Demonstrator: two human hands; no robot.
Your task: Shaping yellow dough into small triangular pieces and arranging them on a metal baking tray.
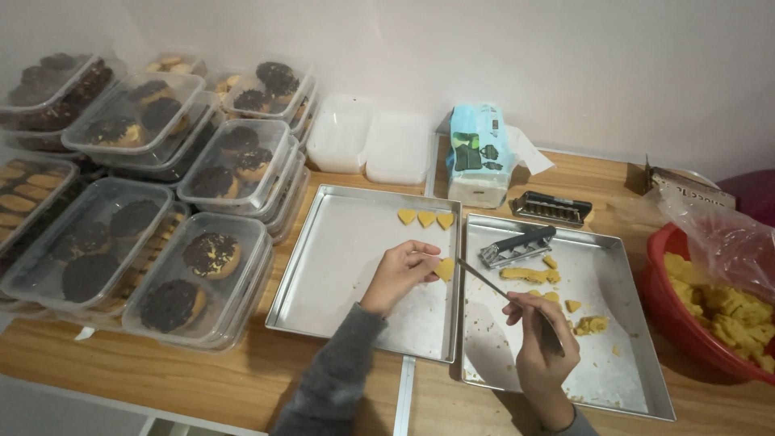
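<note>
My left hand [397, 275] pinches a yellow heart-shaped dough piece [445, 268] over the right edge of the left metal tray [339, 266]. My right hand [542, 343] holds a thin metal knife [484, 280] whose tip reaches the dough piece. Three more dough hearts [425, 218] lie in a row at the tray's far right corner. The right metal tray [622, 371] carries a metal cookie press [517, 246], a strip of pressed dough [526, 274] and dough scraps [591, 324].
Stacked clear plastic boxes of dark-topped cookies [161, 234] fill the left. A red bowl of yellow dough [710, 311] with a plastic bag sits at right. Empty white containers [371, 144], a tissue pack [478, 155] and a metal mould [552, 207] stand at the back.
</note>
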